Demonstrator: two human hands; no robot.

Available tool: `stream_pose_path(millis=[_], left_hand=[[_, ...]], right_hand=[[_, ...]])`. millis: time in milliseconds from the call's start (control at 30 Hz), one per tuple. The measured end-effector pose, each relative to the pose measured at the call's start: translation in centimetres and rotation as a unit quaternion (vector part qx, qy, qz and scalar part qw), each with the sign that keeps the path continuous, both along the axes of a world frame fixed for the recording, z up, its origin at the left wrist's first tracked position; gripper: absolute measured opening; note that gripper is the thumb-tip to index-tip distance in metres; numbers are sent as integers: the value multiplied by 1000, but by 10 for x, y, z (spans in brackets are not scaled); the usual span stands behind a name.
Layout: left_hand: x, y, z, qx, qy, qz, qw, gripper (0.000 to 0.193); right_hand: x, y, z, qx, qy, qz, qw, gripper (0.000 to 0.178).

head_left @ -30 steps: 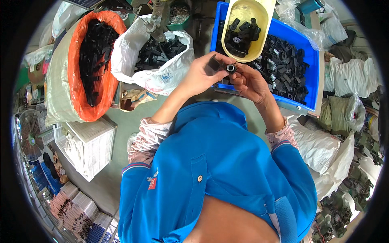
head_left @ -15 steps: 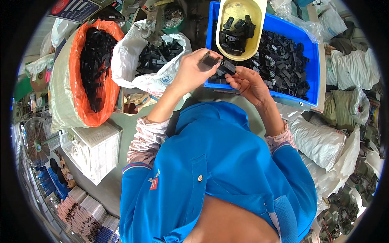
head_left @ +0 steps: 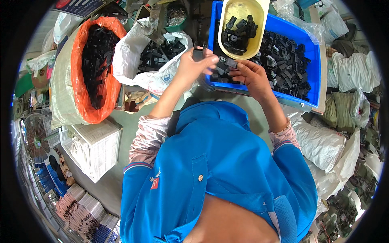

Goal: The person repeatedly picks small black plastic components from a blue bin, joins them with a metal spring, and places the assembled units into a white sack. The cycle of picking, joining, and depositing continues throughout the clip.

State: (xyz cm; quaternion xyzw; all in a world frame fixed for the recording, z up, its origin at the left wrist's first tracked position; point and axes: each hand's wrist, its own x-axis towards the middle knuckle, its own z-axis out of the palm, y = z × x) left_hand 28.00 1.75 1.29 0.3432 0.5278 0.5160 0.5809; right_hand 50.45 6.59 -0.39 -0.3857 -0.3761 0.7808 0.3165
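Clip (head_left: pixel 198 56), black and two-pronged, is at twelve o'clock in the view, held in the left hand (head_left: pixel 189 69) with its prongs pointing to twelve. That hand's thumb stretches toward three o'clock, just below the clip, while its fingers curl behind; they are slightly blurred, so exactly which of them press on it is unclear. The left forearm (head_left: pixel 165 104) rises from its gathered sleeve (head_left: pixel 149 135) toward one o'clock.

Toward one o'clock is a small black block (head_left: pixel 231 63), pinched between the thumb and fingertips of the right hand (head_left: pixel 254 80). A metal spring (head_left: pixel 222 59) shows at the block's nine-o'clock end; whether the two are joined is hard to make out. The right hand's remaining fingers are bent inward, its back faces roughly two o'clock, and its forearm (head_left: pixel 272 109) leans toward eleven. The hands are near each other but apart, with the spring between them.

Behind the right hand is the blue crate (head_left: pixel 317 75), heaped with black parts (head_left: pixel 285 65). The yellow tub (head_left: pixel 243 10) is above the block, toward one o'clock, with more such parts inside. The white sack (head_left: pixel 123 60) lies toward eleven, just beside the left hand.
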Motion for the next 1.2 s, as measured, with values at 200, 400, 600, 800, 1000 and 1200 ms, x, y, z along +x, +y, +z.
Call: stream_pose_path(millis=[200, 400, 600, 800, 1000, 1200], left_hand=[[-13, -19, 16, -67, -132, -114, 982, 44], [-4, -32, 20, -52, -63, -187, 979, 45], [3, -34, 18, -47, -75, -209, 974, 45], [10, -35, 18, -63, -89, -214, 971, 44], [14, -34, 16, -59, -111, -208, 970, 42], [22, -35, 7, -52, -110, -189, 975, 40]], right_hand=[[16, 18, 13, 3, 61, 18, 998, 29], [17, 36, 40, 129, -27, 54, 990, 30], [18, 36, 41, 168, -72, 108, 977, 27], [20, 35, 41, 182, -108, 137, 968, 28], [22, 34, 43, 184, -115, 141, 966, 27], [28, 40, 29, 164, -116, 155, 967, 27]])
